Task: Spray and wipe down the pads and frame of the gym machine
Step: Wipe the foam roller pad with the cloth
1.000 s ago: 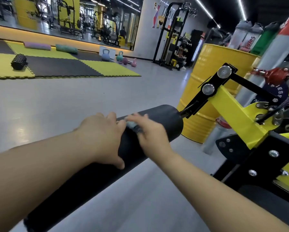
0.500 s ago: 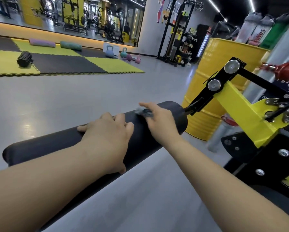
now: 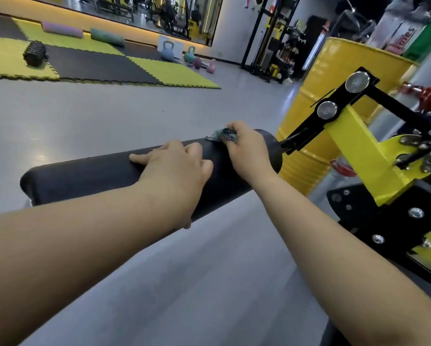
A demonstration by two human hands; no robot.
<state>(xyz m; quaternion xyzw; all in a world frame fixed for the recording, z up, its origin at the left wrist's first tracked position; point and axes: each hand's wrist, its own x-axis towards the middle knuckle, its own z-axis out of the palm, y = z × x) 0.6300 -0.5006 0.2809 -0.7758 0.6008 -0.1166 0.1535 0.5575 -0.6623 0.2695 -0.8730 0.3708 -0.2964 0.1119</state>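
Observation:
A long black roller pad [image 3: 89,174] juts left from the yellow and black machine frame [image 3: 364,156]. My left hand [image 3: 174,171] lies over the top of the pad near its middle, fingers curled on it. My right hand [image 3: 246,151] presses a small grey-green patterned cloth [image 3: 223,136] onto the pad close to its frame end. Most of the cloth is hidden under the fingers. No spray bottle is in sight.
A yellow steel drum [image 3: 334,96] stands behind the frame. Grey floor lies below the pad. Yellow and black mats [image 3: 104,66] with a foam roller [image 3: 34,54] and kettlebells [image 3: 168,49] lie far left. A black rack [image 3: 266,38] stands at the back.
My right hand has slid the cloth along the pad toward the frame end. The left hand has stayed on the pad's middle. The view has swung, showing the pad's free left end.

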